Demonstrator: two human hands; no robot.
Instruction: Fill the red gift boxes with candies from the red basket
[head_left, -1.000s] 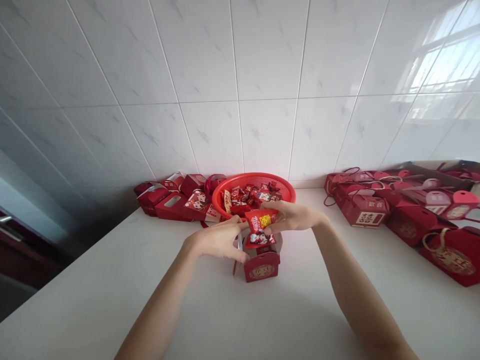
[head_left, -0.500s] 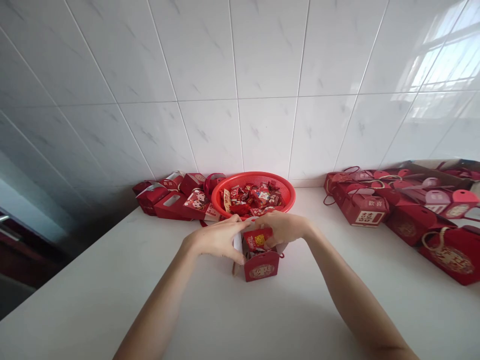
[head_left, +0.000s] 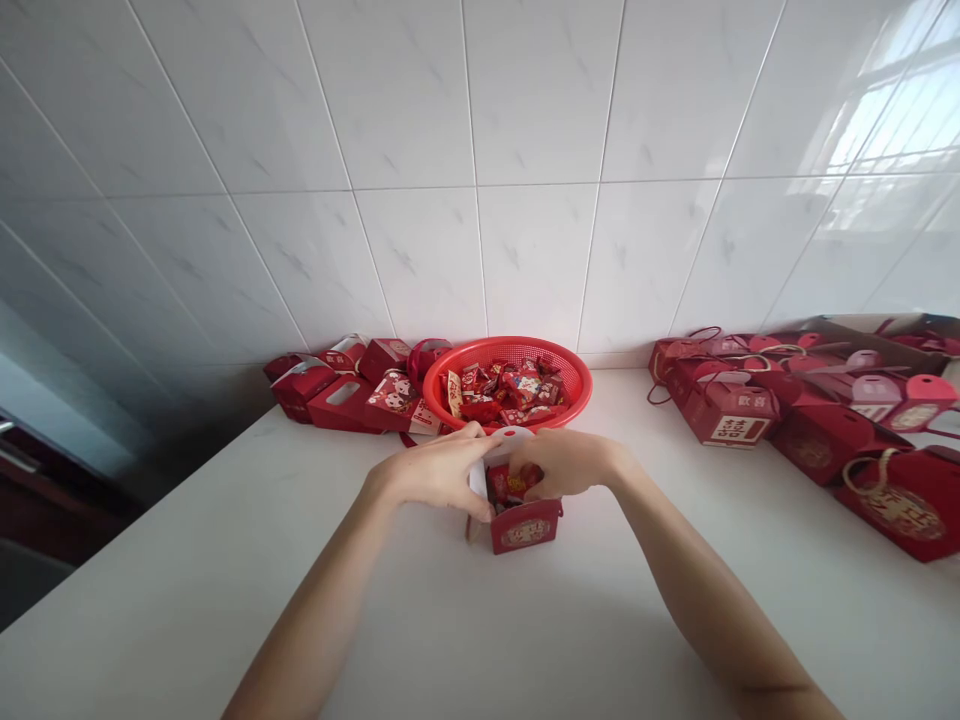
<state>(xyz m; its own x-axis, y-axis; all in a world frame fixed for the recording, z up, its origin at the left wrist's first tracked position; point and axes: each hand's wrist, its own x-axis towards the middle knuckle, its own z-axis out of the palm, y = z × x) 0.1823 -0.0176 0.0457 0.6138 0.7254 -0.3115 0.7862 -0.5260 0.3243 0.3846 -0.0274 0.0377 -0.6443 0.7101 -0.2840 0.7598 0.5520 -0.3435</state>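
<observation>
A small red gift box (head_left: 525, 534) with a gold emblem stands on the white tabletop in front of me, its top flaps raised. My left hand (head_left: 429, 474) grips the box's left side, fingers at the back and thumb near the front corner. From the right, my right hand (head_left: 568, 462) reaches into the opening, its fingers closed on a red candy packet (head_left: 513, 482) with yellow print. Other contents of the box are mostly hidden. Just behind it, a red plastic basket (head_left: 582, 402) holds many wrapped sweets (head_left: 523, 388).
Several red boxes (head_left: 339, 405) lie at the back left beside the basket. More red boxes (head_left: 736, 415), some with cord handles, crowd the right side, with an open carton (head_left: 855, 326) behind them. A tiled wall (head_left: 536, 240) closes off the table's back edge.
My right hand has pushed the red candy packet lower into the box. My left hand keeps its hold on the box's side. The view has tilted slightly.
</observation>
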